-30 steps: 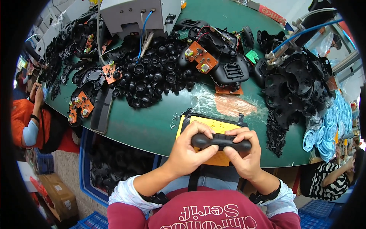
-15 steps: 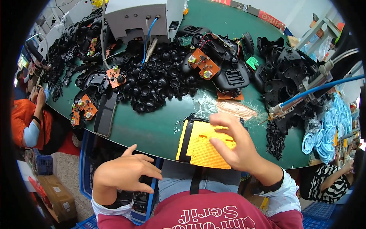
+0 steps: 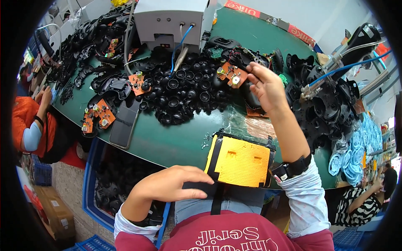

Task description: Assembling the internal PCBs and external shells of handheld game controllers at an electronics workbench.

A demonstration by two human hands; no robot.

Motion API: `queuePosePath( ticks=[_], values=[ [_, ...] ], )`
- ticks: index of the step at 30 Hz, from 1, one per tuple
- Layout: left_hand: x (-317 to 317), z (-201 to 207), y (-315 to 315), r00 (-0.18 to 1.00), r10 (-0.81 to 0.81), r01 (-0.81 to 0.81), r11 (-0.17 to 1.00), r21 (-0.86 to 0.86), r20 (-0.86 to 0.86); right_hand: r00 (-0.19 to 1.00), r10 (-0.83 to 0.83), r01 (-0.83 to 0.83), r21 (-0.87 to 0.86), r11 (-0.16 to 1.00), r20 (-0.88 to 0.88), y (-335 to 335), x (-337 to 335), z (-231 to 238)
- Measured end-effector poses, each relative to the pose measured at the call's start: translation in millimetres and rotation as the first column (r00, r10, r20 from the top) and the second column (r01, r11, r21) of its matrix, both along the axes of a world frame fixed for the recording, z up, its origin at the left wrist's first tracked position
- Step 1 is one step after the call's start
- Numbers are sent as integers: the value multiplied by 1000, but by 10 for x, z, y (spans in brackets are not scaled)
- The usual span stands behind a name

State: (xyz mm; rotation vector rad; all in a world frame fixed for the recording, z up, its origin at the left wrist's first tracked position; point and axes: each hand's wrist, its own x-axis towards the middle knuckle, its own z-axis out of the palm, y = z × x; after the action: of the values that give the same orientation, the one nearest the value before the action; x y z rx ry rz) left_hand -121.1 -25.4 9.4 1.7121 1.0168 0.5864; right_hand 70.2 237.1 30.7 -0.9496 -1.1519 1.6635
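My left hand (image 3: 173, 184) hovers beside the near left corner of a yellow textured pad (image 3: 240, 163) with black edging. Its fingers are stretched out and the thumb stands apart, with nothing held. My right hand (image 3: 268, 88) is reaching over the far side of the bench, its fingers loosely bent and apart. Its fingertips are beside an orange circuit board (image 3: 231, 75) that lies on black game controller shells. Whether they touch the board or the dark parts behind it cannot be seen. The pad lies at the bench's front edge, with two small slots in its surface.
A heap of black round caps (image 3: 180, 90) covers the middle of the green bench (image 3: 163, 140). Small screws (image 3: 205, 140) lie left of the pad. A phone (image 3: 124, 124) rests near the edge. An electric screwdriver (image 3: 310, 90) hangs at right, before piled shells (image 3: 326, 104).
My right hand has left the yellow pad and moved up and away to the circuit board and controllers. My left hand has shifted right, toward the pad. The view has turned slightly.
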Motion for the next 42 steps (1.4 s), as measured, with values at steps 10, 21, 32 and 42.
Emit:
queuePosePath(
  ticks=[10, 21, 32, 42],
  values=[
    [694, -177, 433, 649, 411, -149, 894, -423, 640, 887, 337, -299, 162, 940, -317, -828, 384, 441],
    [873, -244, 630, 285, 659, -420, 739, -527, 696, 824, 565, -558, 236, 795, 46, -1680, 1057, 38],
    [528, 94, 366, 619, 396, 18, 856, -517, 678, 897, 196, -346, 355, 868, 397, -1510, 1148, -180],
    [673, 168, 607, 819, 323, -41, 857, -513, 474, 733, 92, -496, 436, 751, 674, -1514, 1372, -271]
  ],
)
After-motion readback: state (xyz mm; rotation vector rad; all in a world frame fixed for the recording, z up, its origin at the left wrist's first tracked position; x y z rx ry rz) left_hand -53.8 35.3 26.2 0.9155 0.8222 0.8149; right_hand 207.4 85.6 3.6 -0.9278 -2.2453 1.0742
